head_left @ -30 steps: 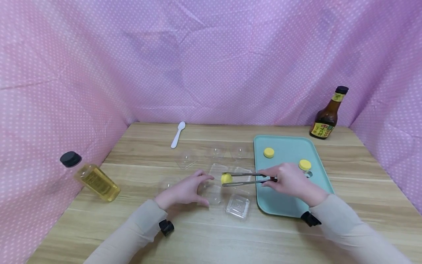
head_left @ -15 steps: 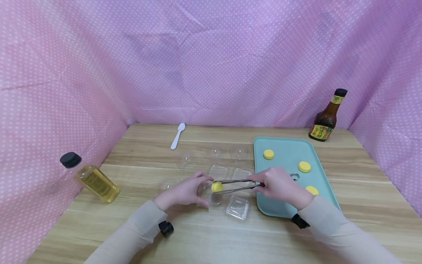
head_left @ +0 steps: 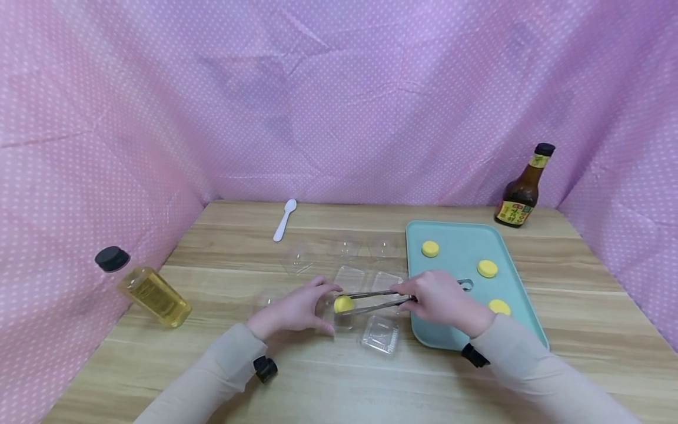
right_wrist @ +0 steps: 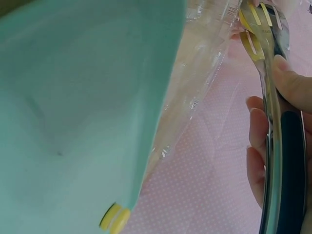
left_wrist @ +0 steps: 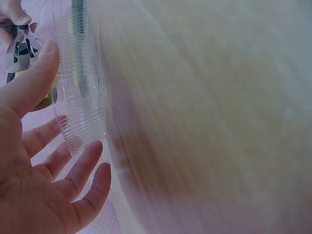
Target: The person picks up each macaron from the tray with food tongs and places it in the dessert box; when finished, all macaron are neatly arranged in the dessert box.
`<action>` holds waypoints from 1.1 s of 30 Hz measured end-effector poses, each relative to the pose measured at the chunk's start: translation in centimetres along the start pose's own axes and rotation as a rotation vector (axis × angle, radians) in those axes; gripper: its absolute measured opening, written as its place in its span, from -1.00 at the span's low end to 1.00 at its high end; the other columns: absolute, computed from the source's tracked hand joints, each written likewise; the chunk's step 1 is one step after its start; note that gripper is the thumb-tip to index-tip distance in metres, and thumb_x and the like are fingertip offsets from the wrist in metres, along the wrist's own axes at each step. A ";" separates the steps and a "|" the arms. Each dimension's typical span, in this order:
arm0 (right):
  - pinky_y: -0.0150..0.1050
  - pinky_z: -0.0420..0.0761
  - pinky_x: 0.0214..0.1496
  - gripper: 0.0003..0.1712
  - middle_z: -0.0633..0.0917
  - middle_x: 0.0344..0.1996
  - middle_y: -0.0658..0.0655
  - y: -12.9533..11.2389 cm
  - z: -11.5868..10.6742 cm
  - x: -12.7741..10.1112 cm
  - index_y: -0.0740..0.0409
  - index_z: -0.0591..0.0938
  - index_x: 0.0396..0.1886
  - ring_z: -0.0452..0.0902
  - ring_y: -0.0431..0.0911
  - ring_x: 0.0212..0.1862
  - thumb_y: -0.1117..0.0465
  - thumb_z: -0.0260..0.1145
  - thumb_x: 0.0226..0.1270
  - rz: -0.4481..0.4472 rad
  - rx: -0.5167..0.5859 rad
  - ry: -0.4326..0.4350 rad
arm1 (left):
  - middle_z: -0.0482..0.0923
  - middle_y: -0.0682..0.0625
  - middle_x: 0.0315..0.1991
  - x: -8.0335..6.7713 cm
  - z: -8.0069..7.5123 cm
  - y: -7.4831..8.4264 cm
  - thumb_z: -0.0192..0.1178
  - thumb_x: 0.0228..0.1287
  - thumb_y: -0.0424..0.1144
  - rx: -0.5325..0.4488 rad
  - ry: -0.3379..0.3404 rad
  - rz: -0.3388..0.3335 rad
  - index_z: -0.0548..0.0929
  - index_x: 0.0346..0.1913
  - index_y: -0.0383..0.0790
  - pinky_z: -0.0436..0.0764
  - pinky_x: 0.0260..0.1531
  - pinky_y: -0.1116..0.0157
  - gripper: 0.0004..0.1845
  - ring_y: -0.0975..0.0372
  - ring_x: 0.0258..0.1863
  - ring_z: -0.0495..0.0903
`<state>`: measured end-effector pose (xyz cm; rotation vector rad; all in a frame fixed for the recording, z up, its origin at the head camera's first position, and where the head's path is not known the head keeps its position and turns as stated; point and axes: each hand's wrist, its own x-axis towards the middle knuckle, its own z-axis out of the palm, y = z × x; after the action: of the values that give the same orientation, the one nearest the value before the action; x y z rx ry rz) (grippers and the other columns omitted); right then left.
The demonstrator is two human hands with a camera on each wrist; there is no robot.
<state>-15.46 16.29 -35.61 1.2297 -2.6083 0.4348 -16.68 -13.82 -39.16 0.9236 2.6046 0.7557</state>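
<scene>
My right hand grips metal tongs that pinch a small yellow ball. The ball hangs just over a clear plastic container, which my left hand steadies between thumb and fingers. In the left wrist view the ribbed clear container stands between the thumb and the fingers of my left hand, with the tongs' tips behind it. The right wrist view shows my fingers wrapped round the tongs beside the teal tray.
The teal tray holds three yellow pieces. Several clear lids and containers lie around my hands. A white spoon lies at the back, an oil bottle on the left, a dark sauce bottle at the back right.
My right hand has carried the yellow ball in the tongs leftward from near the tray to just over the clear container. My left hand has stayed on the container.
</scene>
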 end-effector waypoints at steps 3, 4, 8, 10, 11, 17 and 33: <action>-0.43 0.43 -0.63 -0.66 0.77 -0.43 0.00 -0.1 -0.3 0.2 0.11 0.75 -0.19 0.51 -0.34 -0.58 0.21 0.53 -0.06 0.007 0.018 -0.027 | 0.35 -0.01 0.02 -0.1 0.0 0.1 0.49 -0.14 -0.03 -0.004 0.000 0.000 0.39 0.29 -0.22 0.49 0.04 0.16 -0.13 0.23 -0.07 0.40; -0.44 0.40 -0.65 -0.67 0.77 -0.45 -0.01 -0.2 -0.4 0.3 0.09 0.75 -0.20 0.47 -0.37 -0.60 0.21 0.53 -0.06 0.010 0.021 -0.035 | 0.35 0.00 0.02 -0.1 0.0 0.1 0.49 -0.14 -0.03 -0.002 0.000 -0.001 0.39 0.29 -0.22 0.49 0.03 0.17 -0.13 0.23 -0.08 0.40; -0.45 0.36 -0.67 -0.69 0.74 -0.52 -0.06 -0.3 -0.7 0.8 0.05 0.76 -0.22 0.38 -0.39 -0.62 0.20 0.52 -0.05 0.014 0.025 -0.066 | 0.35 0.00 0.02 -0.1 -0.1 0.1 0.49 -0.14 -0.04 0.005 0.002 0.000 0.39 0.30 -0.22 0.49 -0.01 0.21 -0.13 0.23 -0.10 0.39; -0.44 0.37 -0.66 -0.70 0.73 -0.53 -0.07 -0.4 -0.8 1.0 0.04 0.76 -0.23 0.39 -0.39 -0.62 0.19 0.52 -0.05 0.011 0.016 -0.075 | 0.35 0.00 0.01 -0.1 -0.1 0.0 0.49 -0.13 -0.04 0.007 0.001 0.002 0.38 0.30 -0.23 0.48 -0.05 0.24 -0.13 0.23 -0.12 0.38; -0.43 0.37 -0.66 -0.71 0.73 -0.54 -0.08 -0.4 -0.8 1.1 0.04 0.76 -0.23 0.39 -0.38 -0.62 0.19 0.52 -0.05 0.008 0.011 -0.077 | 0.35 0.00 0.00 0.0 0.0 0.0 0.49 -0.13 -0.04 0.007 0.001 0.004 0.38 0.30 -0.24 0.48 -0.08 0.25 -0.13 0.23 -0.13 0.38; -0.42 0.31 -0.70 -0.73 0.68 -0.61 -0.11 -0.4 -0.7 1.5 -0.01 0.75 -0.25 0.34 -0.37 -0.66 0.16 0.51 -0.04 -0.007 -0.022 -0.091 | 0.33 0.01 -0.02 0.0 0.0 0.0 0.49 -0.11 -0.04 0.010 -0.004 0.001 0.38 0.30 -0.23 0.44 -0.15 0.29 -0.13 0.24 -0.18 0.36; -0.41 0.39 -0.67 -0.68 0.76 -0.47 -0.03 -0.6 0.1 1.8 0.04 0.75 -0.23 0.42 -0.37 -0.64 0.19 0.53 -0.08 -0.036 0.005 -0.080 | 0.34 -0.01 -0.02 0.0 0.0 0.0 0.49 -0.10 -0.08 0.005 0.001 0.005 0.39 0.29 -0.24 0.46 -0.12 0.27 -0.16 0.22 -0.17 0.38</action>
<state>-16.07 14.60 -35.02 1.3197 -2.6476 0.3932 -16.72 -13.82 -39.15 0.9315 2.6071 0.7521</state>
